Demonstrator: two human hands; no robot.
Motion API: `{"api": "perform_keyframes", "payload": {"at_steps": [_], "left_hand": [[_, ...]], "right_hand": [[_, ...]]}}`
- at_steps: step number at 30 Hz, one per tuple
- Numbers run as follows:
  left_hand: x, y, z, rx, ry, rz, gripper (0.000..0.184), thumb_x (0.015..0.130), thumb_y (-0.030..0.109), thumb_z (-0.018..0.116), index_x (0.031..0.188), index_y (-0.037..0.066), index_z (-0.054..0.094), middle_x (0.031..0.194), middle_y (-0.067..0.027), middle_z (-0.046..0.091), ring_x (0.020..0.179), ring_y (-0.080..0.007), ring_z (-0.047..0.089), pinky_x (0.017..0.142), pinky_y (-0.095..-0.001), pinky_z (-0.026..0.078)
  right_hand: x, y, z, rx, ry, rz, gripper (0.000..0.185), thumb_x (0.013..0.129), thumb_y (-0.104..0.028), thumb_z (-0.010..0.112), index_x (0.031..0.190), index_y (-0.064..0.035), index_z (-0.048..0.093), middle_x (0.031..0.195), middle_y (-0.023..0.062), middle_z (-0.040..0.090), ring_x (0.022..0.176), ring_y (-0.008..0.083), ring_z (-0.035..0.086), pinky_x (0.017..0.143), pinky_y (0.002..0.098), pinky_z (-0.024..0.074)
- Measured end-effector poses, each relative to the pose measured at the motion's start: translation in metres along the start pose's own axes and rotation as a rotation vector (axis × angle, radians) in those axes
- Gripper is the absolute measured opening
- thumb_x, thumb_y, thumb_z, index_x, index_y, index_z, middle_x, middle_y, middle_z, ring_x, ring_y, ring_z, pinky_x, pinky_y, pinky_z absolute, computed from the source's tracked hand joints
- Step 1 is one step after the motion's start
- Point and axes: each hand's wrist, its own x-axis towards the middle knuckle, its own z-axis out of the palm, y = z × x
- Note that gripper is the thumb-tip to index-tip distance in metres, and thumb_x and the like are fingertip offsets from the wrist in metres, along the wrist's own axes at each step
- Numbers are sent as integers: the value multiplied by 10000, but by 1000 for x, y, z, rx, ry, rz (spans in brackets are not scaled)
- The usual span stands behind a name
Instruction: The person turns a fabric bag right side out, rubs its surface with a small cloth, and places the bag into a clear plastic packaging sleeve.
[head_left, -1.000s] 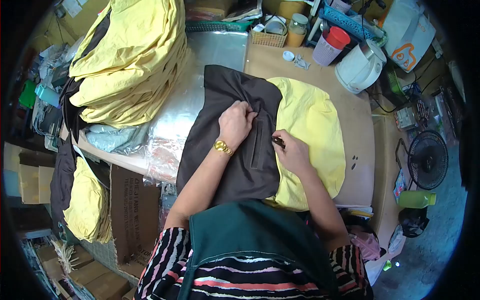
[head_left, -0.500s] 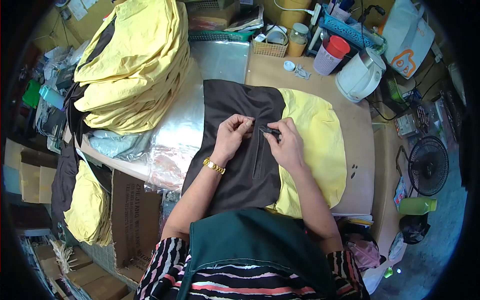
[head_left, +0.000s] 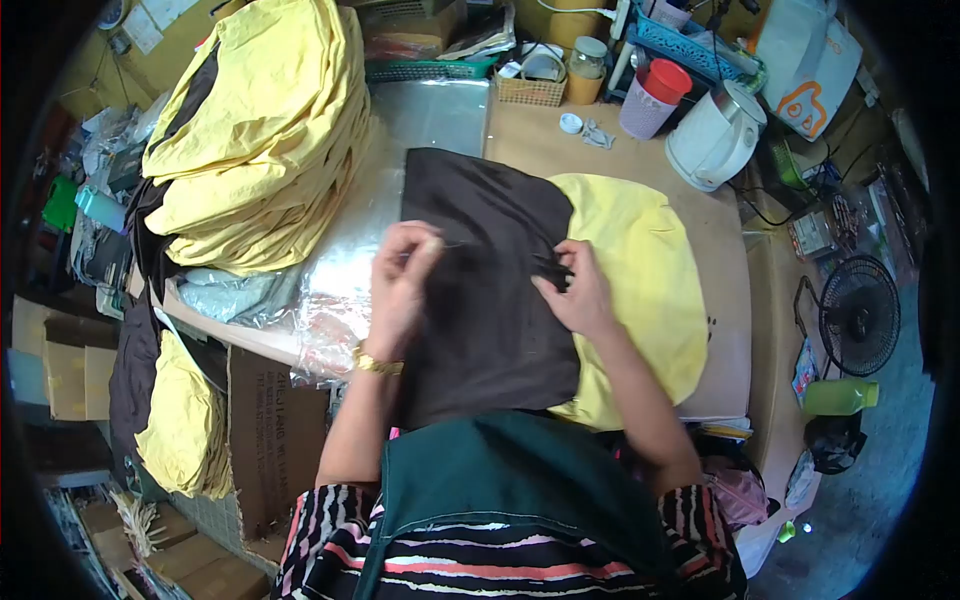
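Note:
A dark brown and yellow fabric piece lies in front of me, its dark panel on the left and its yellow panel on the right. My left hand, with a gold bracelet at the wrist, is over the dark panel's left edge. Its thumb and forefinger are pinched, and a faint line like a thread runs from the fingertips. My right hand is closed around small black thread snips, largely covered by the fingers, near the seam between the panels.
A tall pile of yellow and dark fabric pieces stands at the left on plastic sheeting. A white kettle, a red cup and a wicker basket stand along the back. At the right are a black fan and a green bottle.
My left hand has moved left, away from the slit-like stitched line on the dark panel. My right hand has shifted slightly right and down with the snips. The stitched line no longer shows clearly.

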Motion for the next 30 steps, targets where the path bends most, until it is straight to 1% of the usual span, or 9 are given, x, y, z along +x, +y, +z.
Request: {"api": "perform_keyframes", "payload": {"at_steps": [7,9,11,13,15,18,21,24,30], "left_hand": [[-31,19,-98,544,32,-306,240,997,217,491,843,49,564,762,-39,612,736,-105,551,696,-267,426],[-22,41,-85,934,39,-465,179,922,201,594,985,35,578,957,-153,625,884,-207,589,795,-344,458],[-26,44,-81,1374,58,395,413,812,169,691,1175,41,541,1218,-236,512,1104,-346,523,942,-440,425],[-22,53,-81,1141,10,368,645,744,151,736,1315,41,457,1375,-243,371,1241,-431,396,1039,-492,354],[-14,54,-80,1017,59,213,652,776,238,755,1321,12,477,1308,-220,460,1171,-361,492,987,-433,411],[5,56,-71,759,97,69,728,762,317,788,1339,1,476,1262,-186,511,1070,-281,555,888,-349,470],[23,43,-62,558,19,114,622,810,292,764,1293,-24,531,1149,-125,592,892,-168,572,711,-250,478],[22,67,-37,-222,14,-117,208,923,185,651,968,-12,703,724,35,583,595,-17,445,503,-175,334],[15,64,-80,-401,95,-71,258,933,244,640,984,-7,676,665,46,543,497,-25,401,444,-193,298]], "right_hand": [[85,-49,1,32,-157,-127,208,805,-112,699,980,-44,609,947,121,635,890,292,622,773,357,490],[115,-66,46,14,-122,-150,236,818,-160,700,982,-11,616,1036,151,658,937,293,639,804,358,493],[138,-41,107,-169,-32,-140,246,816,-182,700,968,-6,619,1012,157,665,934,311,641,807,364,493],[153,-53,124,-352,75,-142,258,815,-204,699,954,-2,621,988,164,672,930,329,642,810,371,493],[156,-62,115,-107,-343,71,269,804,-225,711,912,6,623,926,147,661,828,264,641,741,346,480],[123,-106,78,169,-352,-202,234,777,-177,736,851,11,619,775,99,602,662,185,547,639,313,436],[87,-142,47,259,-352,-226,206,758,-121,745,830,16,610,739,99,578,629,199,529,619,308,427],[67,-148,33,268,-280,-196,187,752,-69,747,782,20,585,704,82,540,615,181,495,603,292,404],[51,-147,13,306,-77,-205,251,762,-58,756,724,20,521,670,54,471,625,157,455,604,280,387]]}}
